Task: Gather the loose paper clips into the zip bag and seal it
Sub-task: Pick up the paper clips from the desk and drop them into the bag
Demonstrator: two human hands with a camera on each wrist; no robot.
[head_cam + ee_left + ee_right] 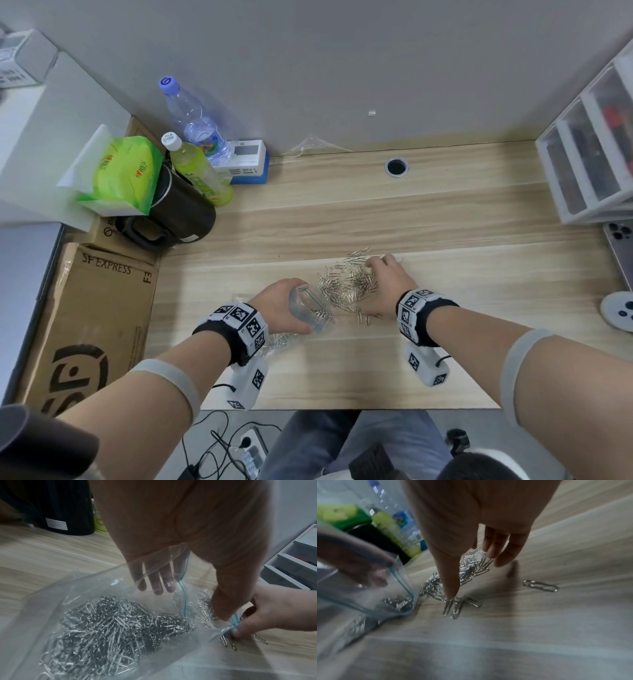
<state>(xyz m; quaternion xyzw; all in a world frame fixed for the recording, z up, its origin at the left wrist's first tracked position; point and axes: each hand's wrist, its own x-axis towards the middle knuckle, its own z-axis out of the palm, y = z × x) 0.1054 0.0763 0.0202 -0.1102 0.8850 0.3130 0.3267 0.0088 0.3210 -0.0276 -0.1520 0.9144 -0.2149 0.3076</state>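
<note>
A clear zip bag with a blue seal line lies on its side on the wooden desk, mouth facing right. My left hand holds the mouth open, fingers inside the plastic and thumb on the lower rim. Many silver clips fill the bag. A loose pile of paper clips lies just right of the mouth. My right hand rests over the pile's far side with fingers spread and its thumb on the desk. A few clips lie near the thumb, one apart.
A black jug, two bottles, a green tissue pack and a cardboard box crowd the left. White drawers, a phone and a round white object stand at the right. The desk's front edge is near my wrists.
</note>
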